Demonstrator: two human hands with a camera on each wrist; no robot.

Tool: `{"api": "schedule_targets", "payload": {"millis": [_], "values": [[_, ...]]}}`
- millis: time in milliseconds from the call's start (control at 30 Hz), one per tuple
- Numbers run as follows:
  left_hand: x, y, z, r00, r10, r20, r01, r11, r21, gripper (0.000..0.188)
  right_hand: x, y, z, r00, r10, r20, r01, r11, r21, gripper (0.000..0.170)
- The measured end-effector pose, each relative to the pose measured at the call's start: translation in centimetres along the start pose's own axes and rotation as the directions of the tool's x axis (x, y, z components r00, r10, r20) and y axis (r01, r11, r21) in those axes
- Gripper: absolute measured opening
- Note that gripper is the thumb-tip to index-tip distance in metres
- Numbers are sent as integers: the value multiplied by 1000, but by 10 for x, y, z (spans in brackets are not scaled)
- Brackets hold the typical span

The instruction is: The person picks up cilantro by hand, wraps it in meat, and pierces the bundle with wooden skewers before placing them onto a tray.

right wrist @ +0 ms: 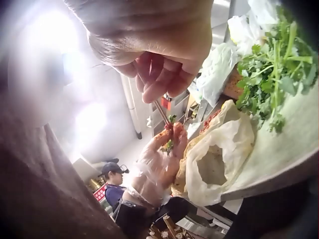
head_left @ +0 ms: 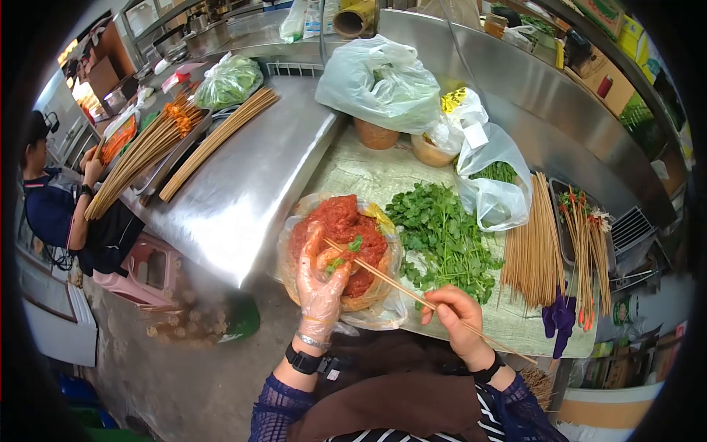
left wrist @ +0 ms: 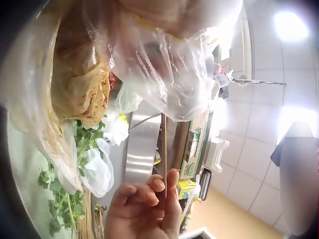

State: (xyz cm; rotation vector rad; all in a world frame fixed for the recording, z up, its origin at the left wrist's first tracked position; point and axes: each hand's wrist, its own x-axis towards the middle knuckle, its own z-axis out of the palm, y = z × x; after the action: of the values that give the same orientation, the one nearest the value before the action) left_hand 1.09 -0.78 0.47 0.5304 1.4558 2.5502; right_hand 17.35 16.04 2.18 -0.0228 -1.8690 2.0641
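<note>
My left hand [head_left: 318, 295], in a clear plastic glove, is over a bag-lined bowl [head_left: 394, 291] of red minced meat [head_left: 335, 214]. Its thumb and fingers pinch around the tip end of thin bamboo skewers [head_left: 401, 286], where bits of green leaf [head_left: 356, 243] show. Bare, my right hand [head_left: 458, 322] grips the same skewers farther back between thumb and fingers. They slant down to the right in the head view. In the right wrist view, leaf and a little red meat sit at the gloved fingertips [right wrist: 167, 130]. A pile of cilantro [head_left: 442, 239] lies right of the bowl.
Bundled bare skewers [head_left: 524, 250], a tray of threaded skewers [head_left: 582, 236] and a purple cloth-like item [head_left: 560, 320] lie at right. Plastic bags [head_left: 379, 81] stand behind. A steel counter [head_left: 243, 169] holds more skewers [head_left: 221, 140]; another person [head_left: 55, 199] sits at left near a pink stool [head_left: 143, 276].
</note>
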Motion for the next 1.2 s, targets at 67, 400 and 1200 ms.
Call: {"api": "schedule_targets", "payload": {"millis": [67,400,1200], "values": [[-1,-4,-3,999,23,-48,-20,998,61,74,-3,1,2,997,73,-37,-68,992,108,27],[-2,1,23,991,74,-109,-51,977,206,72,5,6,-4,996,91,23,-93,988,125,27],[4,-3,5,985,155,82,-175,890,421,64,-8,-48,-305,380,-92,-920,551,822,145,33]]}}
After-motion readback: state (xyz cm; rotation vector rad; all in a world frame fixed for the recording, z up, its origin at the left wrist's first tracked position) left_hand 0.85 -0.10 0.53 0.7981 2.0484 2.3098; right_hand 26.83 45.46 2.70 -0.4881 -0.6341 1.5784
